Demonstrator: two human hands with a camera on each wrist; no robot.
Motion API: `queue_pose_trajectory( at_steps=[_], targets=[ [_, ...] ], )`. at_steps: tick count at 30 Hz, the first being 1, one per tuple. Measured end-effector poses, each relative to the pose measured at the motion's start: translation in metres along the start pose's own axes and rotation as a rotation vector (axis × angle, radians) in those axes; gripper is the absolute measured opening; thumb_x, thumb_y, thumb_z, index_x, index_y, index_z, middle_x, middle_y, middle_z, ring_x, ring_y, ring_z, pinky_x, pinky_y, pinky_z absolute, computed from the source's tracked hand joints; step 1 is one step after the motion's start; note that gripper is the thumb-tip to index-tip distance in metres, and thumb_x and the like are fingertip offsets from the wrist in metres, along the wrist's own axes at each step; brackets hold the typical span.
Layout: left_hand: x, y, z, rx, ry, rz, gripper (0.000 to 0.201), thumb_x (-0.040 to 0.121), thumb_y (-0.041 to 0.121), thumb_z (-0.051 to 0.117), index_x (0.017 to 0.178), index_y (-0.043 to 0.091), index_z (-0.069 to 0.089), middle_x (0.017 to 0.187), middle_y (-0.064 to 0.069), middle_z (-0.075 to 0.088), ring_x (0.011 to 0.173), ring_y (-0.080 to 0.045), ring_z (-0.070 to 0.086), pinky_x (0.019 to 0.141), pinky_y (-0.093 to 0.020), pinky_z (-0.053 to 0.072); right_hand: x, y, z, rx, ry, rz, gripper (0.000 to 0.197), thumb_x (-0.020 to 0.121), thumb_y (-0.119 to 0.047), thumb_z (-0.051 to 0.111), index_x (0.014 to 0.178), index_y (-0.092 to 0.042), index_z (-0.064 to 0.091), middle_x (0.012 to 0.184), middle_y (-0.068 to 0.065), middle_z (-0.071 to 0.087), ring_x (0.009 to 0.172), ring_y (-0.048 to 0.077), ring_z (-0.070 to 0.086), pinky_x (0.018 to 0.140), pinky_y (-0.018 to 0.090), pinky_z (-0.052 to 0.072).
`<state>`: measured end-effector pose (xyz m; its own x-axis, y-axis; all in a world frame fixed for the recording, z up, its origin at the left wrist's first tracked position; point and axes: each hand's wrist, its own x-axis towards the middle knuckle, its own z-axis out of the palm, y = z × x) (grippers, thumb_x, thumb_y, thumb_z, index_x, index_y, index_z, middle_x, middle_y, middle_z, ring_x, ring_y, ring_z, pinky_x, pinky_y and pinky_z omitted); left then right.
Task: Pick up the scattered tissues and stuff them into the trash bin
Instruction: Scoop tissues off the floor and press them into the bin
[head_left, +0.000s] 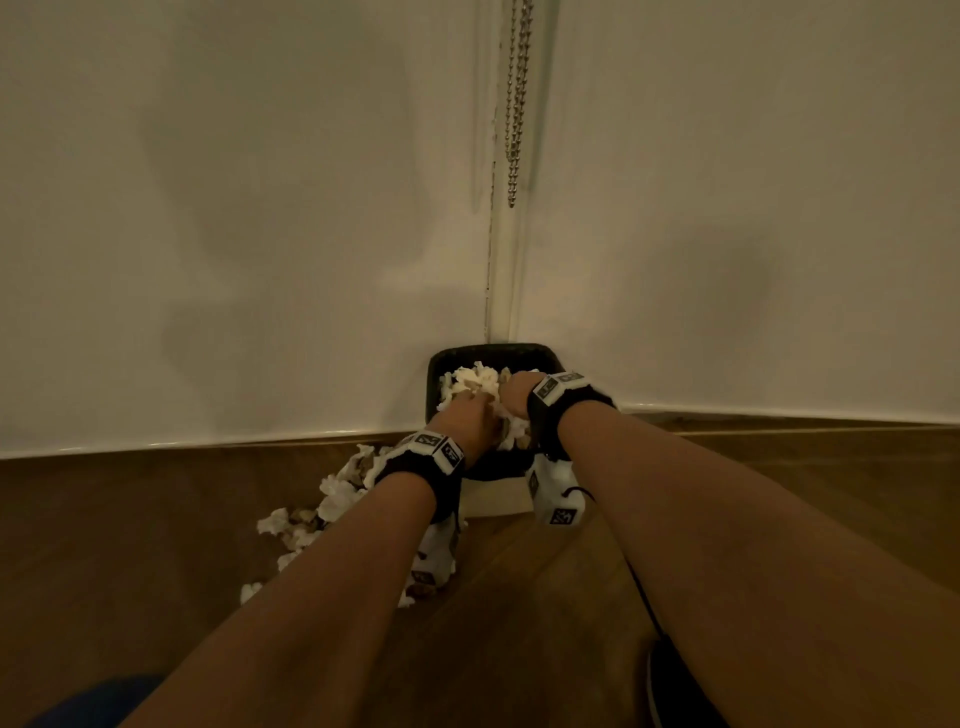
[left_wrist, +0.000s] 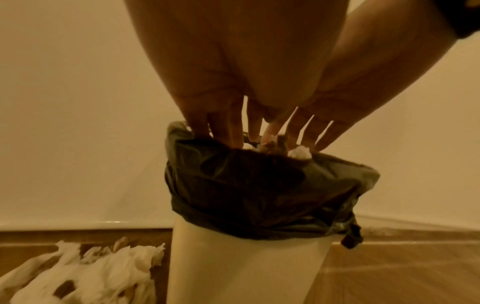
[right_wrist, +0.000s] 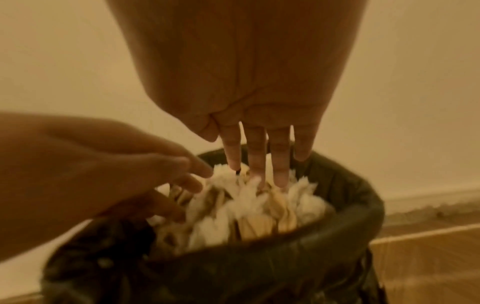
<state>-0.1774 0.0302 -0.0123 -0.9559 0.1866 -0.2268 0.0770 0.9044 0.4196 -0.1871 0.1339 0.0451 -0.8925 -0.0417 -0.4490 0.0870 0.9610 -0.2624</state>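
Now both hands press down, fingers straight: left hand (head_left: 470, 415) and right hand (head_left: 514, 397) on the tissues (right_wrist: 259, 205) heaped in the trash bin (left_wrist: 246, 271) (black-lined); more scattered tissues (head_left: 317, 512) litter the floor (head_left: 156, 545) beside it.

Head view looks down, 2 wrist views close — all share bin (head_left: 441, 364).

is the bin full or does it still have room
Nearly full: in the right wrist view the tissues pile up to the rim of the bin, both hands pressing them down. How much they can still compress, cannot tell.
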Motion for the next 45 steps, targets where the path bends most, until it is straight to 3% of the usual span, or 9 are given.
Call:
queue_pose_trajectory(
  at_steps=[4,8,12,15,21,34,37,41,45],
  targets=[
    [-0.032,-0.006,-0.017,-0.035,0.172,0.047,0.037,0.099,0.019,0.033,0.134,0.014,0.044,0.135,-0.012,0.045,0.119,-0.029,0.048,0.099,-0.036,0.04,-0.02,0.002,-0.015,0.025,0.078,-0.018,0.036,0.099,-0.023,0.035,0.11,-0.001,0.061,0.109,0.015,0.062,0.1,0.033,0.06,0.086,0.036,0.05],
    [-0.062,-0.014,-0.036,-0.031,0.312,0.066,0.034,0.097,0.018,0.035,0.128,0.015,0.048,0.126,-0.009,0.051,0.11,-0.026,0.053,0.092,-0.034,0.043,-0.048,-0.003,-0.018,0.112,0.249,-0.073,0.03,0.097,-0.02,0.038,0.083,-0.006,0.06,0.086,0.011,0.058,0.081,0.028,0.059,0.068,0.028,0.044],
    [-0.093,-0.035,-0.047,-0.107,0.484,0.034,0.033,0.095,0.013,0.035,0.123,0.019,0.052,0.117,-0.005,0.056,0.103,-0.021,0.056,0.084,-0.031,0.045,-0.075,-0.016,-0.004,0.255,0.359,-0.166,0.031,0.097,-0.018,0.035,0.087,-0.005,0.061,0.09,0.014,0.066,0.086,0.03,0.062,0.084,0.037,0.048],
    [-0.117,-0.055,-0.045,-0.151,0.529,-0.012,0.033,0.094,0.009,0.036,0.122,0.017,0.053,0.115,-0.005,0.057,0.101,-0.02,0.057,0.08,-0.029,0.043,-0.09,-0.027,0.016,0.325,0.353,-0.24,0.031,0.097,-0.019,0.034,0.091,-0.004,0.061,0.085,0.012,0.06,0.08,0.026,0.057,0.079,0.034,0.046],
    [-0.159,-0.107,-0.024,-0.153,0.456,-0.136,0.032,0.093,0.009,0.039,0.121,0.015,0.053,0.116,-0.008,0.057,0.103,-0.024,0.056,0.086,-0.035,0.046,-0.099,-0.046,0.064,0.381,0.245,-0.334,0.032,0.096,-0.019,0.037,0.104,-0.002,0.064,0.101,0.016,0.067,0.091,0.03,0.065,0.085,0.043,0.053],
    [-0.209,-0.182,0.081,-0.102,0.167,-0.471,0.028,0.092,0.024,0.048,0.119,0.022,0.055,0.131,-0.006,0.046,0.117,-0.026,0.048,0.094,-0.036,0.044,-0.062,-0.045,0.177,0.115,-0.121,-0.24,0.015,0.094,-0.024,0.048,0.104,-0.015,0.055,0.111,0.01,0.061,0.102,0.026,0.058,0.083,0.034,0.05],
    [-0.212,-0.192,0.105,-0.074,0.096,-0.605,0.037,0.086,0.039,0.055,0.122,0.032,0.049,0.14,-0.004,0.031,0.13,-0.031,0.031,0.102,-0.045,0.038,-0.057,-0.036,0.201,0.028,-0.222,-0.233,0.02,0.093,-0.026,0.049,0.109,-0.018,0.057,0.116,0.008,0.059,0.104,0.025,0.056,0.079,0.029,0.044],
    [-0.214,-0.2,0.134,-0.063,0.029,-0.702,0.056,0.078,0.057,0.06,0.127,0.038,0.041,0.15,-0.005,0.009,0.138,-0.042,0.003,0.109,-0.056,0.022,-0.056,-0.029,0.232,-0.083,-0.234,-0.27,0.028,0.092,-0.028,0.053,0.118,-0.017,0.059,0.124,0.01,0.054,0.111,0.028,0.054,0.089,0.033,0.045],
    [-0.218,-0.206,0.15,-0.127,0.021,-0.811,0.062,0.074,0.063,0.059,0.128,0.049,0.033,0.152,0.003,-0.014,0.137,-0.047,-0.016,0.1,-0.075,0.004,-0.059,-0.028,0.256,-0.067,-0.222,-0.295,0.029,0.094,-0.023,0.05,0.121,-0.016,0.057,0.13,0.011,0.046,0.122,0.028,0.044,0.101,0.035,0.038]
  ],
)
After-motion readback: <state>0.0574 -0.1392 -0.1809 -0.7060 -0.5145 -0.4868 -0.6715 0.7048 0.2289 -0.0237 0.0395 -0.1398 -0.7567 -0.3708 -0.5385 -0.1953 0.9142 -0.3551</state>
